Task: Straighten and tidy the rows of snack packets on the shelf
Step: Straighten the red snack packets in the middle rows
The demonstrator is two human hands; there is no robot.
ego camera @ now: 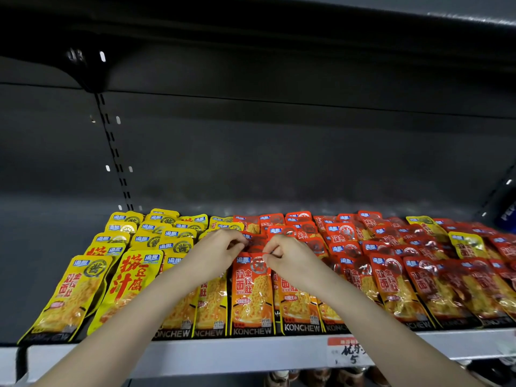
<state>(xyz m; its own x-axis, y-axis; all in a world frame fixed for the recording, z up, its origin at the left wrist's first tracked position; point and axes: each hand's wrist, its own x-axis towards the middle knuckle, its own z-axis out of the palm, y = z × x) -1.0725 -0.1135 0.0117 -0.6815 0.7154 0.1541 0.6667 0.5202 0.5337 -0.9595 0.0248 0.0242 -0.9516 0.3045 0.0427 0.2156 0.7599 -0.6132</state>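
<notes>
2 hands (216, 247) (287, 256) seemingly pinch orange packet (251, 298), lengthwise, top rearward.

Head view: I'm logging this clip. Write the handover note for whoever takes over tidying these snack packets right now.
Left hand: pinches the top of an orange packet, apparently second in the middle row.
Right hand: pinches that packet's other corner.
Things: yellow packets on the left and red packets on the right, all on the shelf.
Done: front packets lie in fairly even rows.
Left: seat the held packet, move the stray yellow packet out of the reds, and straighten the jumbled rear red rows.
</notes>
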